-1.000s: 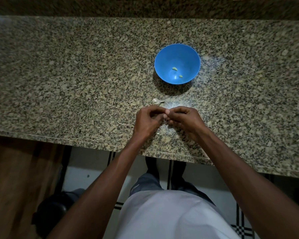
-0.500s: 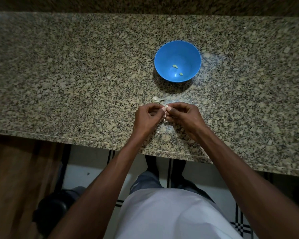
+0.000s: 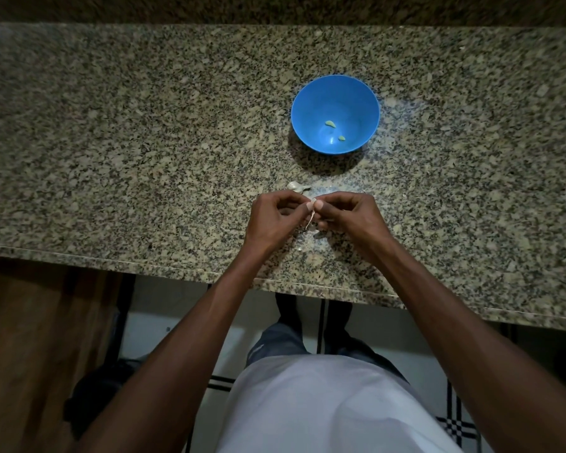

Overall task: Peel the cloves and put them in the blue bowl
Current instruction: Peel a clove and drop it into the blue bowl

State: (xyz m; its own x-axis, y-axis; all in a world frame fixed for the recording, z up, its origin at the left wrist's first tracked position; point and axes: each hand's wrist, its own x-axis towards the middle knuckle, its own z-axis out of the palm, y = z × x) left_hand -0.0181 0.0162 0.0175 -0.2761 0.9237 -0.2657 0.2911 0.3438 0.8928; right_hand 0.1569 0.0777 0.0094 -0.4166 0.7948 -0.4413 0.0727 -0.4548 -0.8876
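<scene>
Head view. A speckled granite counter is seen from above, its near edge running across the middle of the frame.

A blue bowl is set on the counter, beyond the hands and well apart from them. Two small pale peeled cloves are seen lying on its floor, near each other but not touching.

An unpeeled clove with papery skin lies on the counter between bowl and hands, just beyond the left hand's knuckles.

The left hand and right hand are held together above the counter, fingertips meeting. A clove is pinched between the thumbs and forefingers of both hands; most of it is hidden by the fingers. A thin strip of skin hangs down from the pinch.

Pale scraps lie on the counter beneath the hands.

Below the counter edge, a white shirt, dark trousers and a tiled floor are visible.
</scene>
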